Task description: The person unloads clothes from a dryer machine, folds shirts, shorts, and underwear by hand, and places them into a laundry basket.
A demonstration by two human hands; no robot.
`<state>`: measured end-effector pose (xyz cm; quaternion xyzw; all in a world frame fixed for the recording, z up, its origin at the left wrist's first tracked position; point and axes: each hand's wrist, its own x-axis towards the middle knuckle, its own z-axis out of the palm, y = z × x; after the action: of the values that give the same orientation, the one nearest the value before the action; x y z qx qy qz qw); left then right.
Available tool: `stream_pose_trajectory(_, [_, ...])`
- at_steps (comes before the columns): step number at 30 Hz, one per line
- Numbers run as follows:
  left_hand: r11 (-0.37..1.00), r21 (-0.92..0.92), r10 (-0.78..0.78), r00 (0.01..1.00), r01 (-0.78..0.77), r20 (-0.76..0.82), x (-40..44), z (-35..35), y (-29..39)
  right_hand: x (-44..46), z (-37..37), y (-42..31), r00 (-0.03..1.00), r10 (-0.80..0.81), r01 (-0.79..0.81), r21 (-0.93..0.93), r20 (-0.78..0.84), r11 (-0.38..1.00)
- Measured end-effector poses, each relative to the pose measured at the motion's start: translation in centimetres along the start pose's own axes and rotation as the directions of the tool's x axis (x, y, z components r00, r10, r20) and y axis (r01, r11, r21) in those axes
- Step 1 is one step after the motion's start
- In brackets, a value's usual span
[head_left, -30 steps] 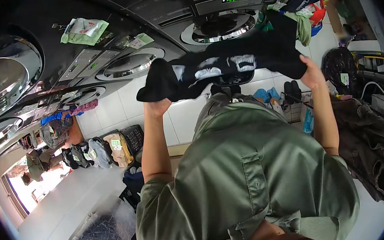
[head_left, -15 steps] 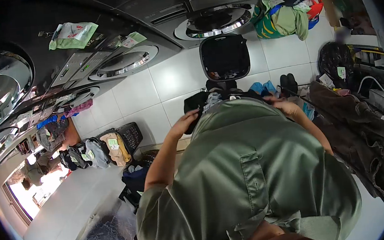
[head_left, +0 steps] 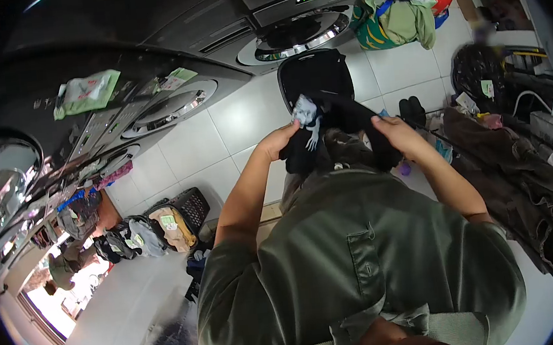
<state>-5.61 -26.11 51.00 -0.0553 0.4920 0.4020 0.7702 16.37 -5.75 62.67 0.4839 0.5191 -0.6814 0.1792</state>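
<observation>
In front of my waist, a black garment (head_left: pixel 297 149) with a white print is stretched between my two hands. My left hand (head_left: pixel 280 141) pinches it near the printed part. My right hand (head_left: pixel 394 137) grips its other side, thumb on top. Folds hide the garment's exact kind. Just beyond it on the floor stands a black laundry basket (head_left: pixel 314 56), its inside dark and partly covered by the raised cloth.
Dark front-loading machines (head_left: pixel 303 31) line the far and left sides. A green bag (head_left: pixel 373 31) overflows with clothes at the back right. Brown trousers (head_left: pixel 510 178) lie to my right. A basket of tagged clothes (head_left: pixel 191 207) stands left, by a white counter (head_left: pixel 113 298). Dark slippers (head_left: pixel 412 111) rest on the tiles.
Both hands have moved forward, away from my body, lifting and spreading the black garment. Its white print now shows, and it overlaps the basket's near edge in view.
</observation>
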Motion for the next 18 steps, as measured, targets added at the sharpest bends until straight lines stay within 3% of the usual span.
stream_pose_trajectory(1, [1.000, 0.008, -0.013, 1.000, 0.013, 0.006, 0.7, -0.1, 0.3, 0.4, 1.3, -0.7, 0.999, -0.022, 0.025, -0.102, 0.030, 0.994])
stream_pose_trajectory(3, [0.961, -0.266, 0.092, 0.994, -0.072, 0.065, 2.8, -0.7, 0.8, 3.6, 4.8, -1.0, 0.987, -0.155, 0.163, -0.248, 0.051, 0.955])
stream_pose_trajectory(4, [0.967, -0.248, 0.069, 0.998, -0.066, 0.006, 4.0, -1.4, 0.9, 6.1, 7.0, -0.3, 0.959, -0.268, 0.279, -0.163, 0.089, 0.946])
stream_pose_trajectory(5, [0.965, -0.211, 0.164, 0.986, -0.158, 0.011, 6.6, -3.1, -0.2, 8.9, 9.1, 1.0, 0.920, -0.374, 0.384, -0.076, 0.116, 0.920])
stream_pose_trajectory(6, [0.981, 0.034, 0.191, 0.944, -0.189, -0.267, 8.3, -4.1, -1.0, 12.1, 11.0, 3.0, 0.919, -0.383, 0.394, -0.286, 0.097, 0.873])
stream_pose_trajectory(7, [0.949, 0.279, 0.278, 0.815, -0.149, -0.509, 9.6, -4.8, -1.1, 14.5, 12.1, 4.4, 0.911, -0.403, 0.391, -0.486, 0.085, 0.781])
stream_pose_trajectory(8, [0.808, 0.585, 0.347, 0.747, 0.068, -0.567, 10.3, -5.5, -0.9, 14.9, 12.2, 4.8, 0.931, -0.336, 0.360, -0.506, 0.143, 0.784])
stream_pose_trajectory(9, [0.549, 0.773, 0.430, 0.686, 0.317, -0.587, 10.3, -6.1, -1.1, 14.6, 12.7, 5.2, 0.945, -0.259, 0.326, -0.521, 0.199, 0.789])
stream_pose_trajectory(10, [0.586, 0.777, 0.505, 0.648, 0.228, -0.571, 9.3, -5.1, -0.2, 13.5, 12.4, 5.1, 0.951, -0.216, 0.305, -0.549, 0.222, 0.778])
stream_pose_trajectory(12, [0.392, 0.898, 0.839, 0.479, -0.201, -0.259, 6.7, -4.0, 2.6, 10.8, 9.9, 4.1, 0.923, -0.124, 0.290, -0.448, 0.364, 0.846])
stream_pose_trajectory(14, [0.114, 0.952, 0.958, 0.284, -0.284, -0.030, 0.1, -0.5, 9.3, 10.6, 6.6, 4.3, 0.913, -0.141, 0.313, -0.436, 0.383, 0.844])
stream_pose_trajectory(15, [-0.063, 0.987, 0.988, 0.133, -0.151, 0.083, -3.2, 1.0, 12.8, 10.0, 4.8, 3.2, 0.908, -0.200, 0.335, -0.349, 0.369, 0.875])
stream_pose_trajectory(16, [-0.153, 0.985, 0.988, -0.038, -0.077, 0.150, -6.9, 2.8, 16.1, 7.8, 3.0, -0.6, 0.923, -0.154, 0.284, -0.355, 0.352, 0.891])
stream_pose_trajectory(17, [-0.256, 0.966, 0.941, -0.239, -0.030, 0.241, -10.6, 4.4, 19.6, 6.2, 1.3, -4.3, 0.908, -0.251, 0.353, -0.291, 0.335, 0.889])
stream_pose_trajectory(18, [-0.325, 0.942, 0.856, -0.398, 0.081, 0.330, -14.2, 5.3, 22.9, 2.9, 0.4, -10.6, 0.910, -0.299, 0.396, -0.395, 0.285, 0.829])
